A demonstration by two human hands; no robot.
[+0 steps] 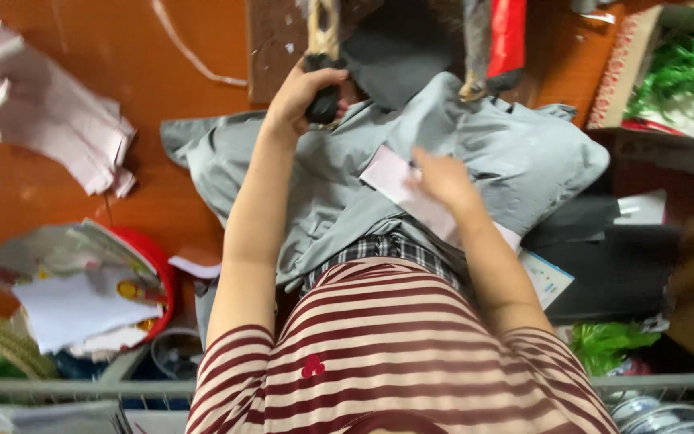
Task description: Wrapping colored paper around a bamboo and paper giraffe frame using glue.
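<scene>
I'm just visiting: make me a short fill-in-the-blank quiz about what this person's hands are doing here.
1. The left hand grips a dark ____ object.
2. The right hand rests on a pale ____ paper.
3. Under both hands lies a ____ cloth.
4. The person's shirt is ____ in dark red and cream.

Missing words: black; pink; grey; striped

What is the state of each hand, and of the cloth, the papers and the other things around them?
Left hand: closed around a dark handle.
Right hand: blurred, resting on the pink paper.
Grey cloth: crumpled, spread under both hands.
White papers: loose pile on the floor.
Red basin: filled with papers.
Green ribbon: bunched inside a box.
</scene>
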